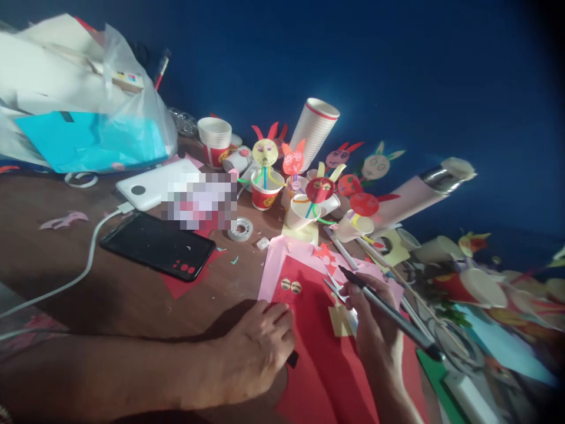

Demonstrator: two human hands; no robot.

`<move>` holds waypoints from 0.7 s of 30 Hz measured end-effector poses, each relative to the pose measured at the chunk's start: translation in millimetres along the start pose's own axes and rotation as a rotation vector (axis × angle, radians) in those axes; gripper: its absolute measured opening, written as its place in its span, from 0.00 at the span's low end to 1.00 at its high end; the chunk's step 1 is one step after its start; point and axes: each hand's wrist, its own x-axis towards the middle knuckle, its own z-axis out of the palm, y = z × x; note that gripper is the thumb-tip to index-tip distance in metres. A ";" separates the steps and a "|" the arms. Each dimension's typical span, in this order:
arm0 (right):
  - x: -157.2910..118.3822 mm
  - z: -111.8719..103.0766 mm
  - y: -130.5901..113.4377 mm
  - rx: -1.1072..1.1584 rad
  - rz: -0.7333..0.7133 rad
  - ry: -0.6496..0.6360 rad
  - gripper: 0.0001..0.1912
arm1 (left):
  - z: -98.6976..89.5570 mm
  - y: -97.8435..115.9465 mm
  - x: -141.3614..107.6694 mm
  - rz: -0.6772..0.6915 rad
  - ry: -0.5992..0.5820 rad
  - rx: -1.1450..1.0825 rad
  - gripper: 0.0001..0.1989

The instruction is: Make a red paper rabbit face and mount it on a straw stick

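Your right hand [375, 321] grips a pen [388, 312]; left hand [258, 347] flat, pinning red paper [318, 330]; phone [156, 244], tape roll [241, 229], and decorated paper cups [267, 194] crowd the tabletop [132, 294] beyond.

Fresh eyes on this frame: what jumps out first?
The red paper sheet at bottom centre, pinned by the left hand while the right hand holds a dark pen over it. Behind, against the blue wall, a cluster of paper cups with animal faces and a tilted stack of white cups. To the left, a black phone lies flat on the wooden table.
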 end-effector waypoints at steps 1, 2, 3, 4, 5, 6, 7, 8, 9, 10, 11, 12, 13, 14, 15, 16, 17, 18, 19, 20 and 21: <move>-1.2 -4.5 2.9 -0.070 -0.052 -0.002 0.15 | -1.4 -0.8 0.1 -0.008 0.000 -0.018 0.11; -3.3 -7.6 6.0 -0.123 -0.094 0.006 0.15 | -2.7 -1.4 0.3 -0.017 -0.001 -0.036 0.10; -6.3 -9.2 9.2 -0.157 -0.114 0.021 0.14 | -3.8 -1.8 0.7 -0.027 -0.003 -0.052 0.09; -9.9 -9.8 12.5 -0.174 -0.114 0.041 0.14 | -4.6 -2.0 1.2 -0.036 -0.003 -0.067 0.08; -13.6 -9.7 15.6 -0.180 -0.101 0.064 0.14 | -5.2 -2.1 1.9 -0.046 -0.001 -0.081 0.07; -17.3 -9.3 18.6 -0.195 -0.093 0.082 0.14 | -5.5 -2.2 2.7 -0.053 0.003 -0.095 0.06; -20.7 -9.1 21.1 -0.226 -0.116 0.078 0.13 | -5.7 -2.3 3.7 -0.052 0.007 -0.112 0.05; -23.6 -9.4 23.2 -0.258 -0.171 0.059 0.12 | -5.8 -2.6 4.7 -0.057 0.017 -0.132 0.04; -26.0 -10.4 24.7 -0.296 -0.237 0.038 0.11 | -6.0 -2.9 5.9 -0.059 0.036 -0.160 0.04; -28.0 -11.9 25.8 -0.330 -0.306 0.019 0.10 | -6.5 -3.5 7.2 -0.059 0.060 -0.199 0.04; -29.5 -14.0 26.5 -0.354 -0.365 0.007 0.09 | -7.4 -4.5 8.5 -0.063 0.097 -0.249 0.05; -30.5 -16.2 27.0 -0.372 -0.406 0.003 0.09 | -8.7 -5.9 9.9 -0.063 0.139 -0.308 0.07; -31.2 -18.5 27.4 -0.382 -0.431 0.002 0.10 | -10.5 -7.9 11.2 -0.066 0.190 -0.371 0.08; -31.6 -20.6 27.8 -0.386 -0.445 0.001 0.10 | -12.6 -10.6 12.6 -0.076 0.245 -0.436 0.09; -31.7 -22.4 28.3 -0.385 -0.453 -0.006 0.10 | -14.9 -14.0 13.8 -0.101 0.297 -0.505 0.09; -31.5 -23.8 28.9 -0.386 -0.454 -0.011 0.11 | -17.3 -18.2 15.1 -0.164 0.353 -0.579 0.08; -31.3 -24.9 29.4 -0.388 -0.447 -0.015 0.11 | -19.4 -23.0 16.3 -0.249 0.405 -0.658 0.07; -30.9 -25.7 29.8 -0.390 -0.435 -0.019 0.11 | -21.2 -28.2 17.5 -0.358 0.449 -0.744 0.07; -30.6 -26.2 30.1 -0.391 -0.423 -0.028 0.12 | -22.7 -33.5 18.8 -0.466 0.494 -0.827 0.07; -30.4 -26.5 30.3 -0.392 -0.411 -0.048 0.12 | -23.7 -38.6 20.2 -0.554 0.535 -0.900 0.07; -30.3 -26.6 30.4 -0.393 -0.404 -0.071 0.12 | -24.5 -43.1 21.6 -0.619 0.580 -0.955 0.07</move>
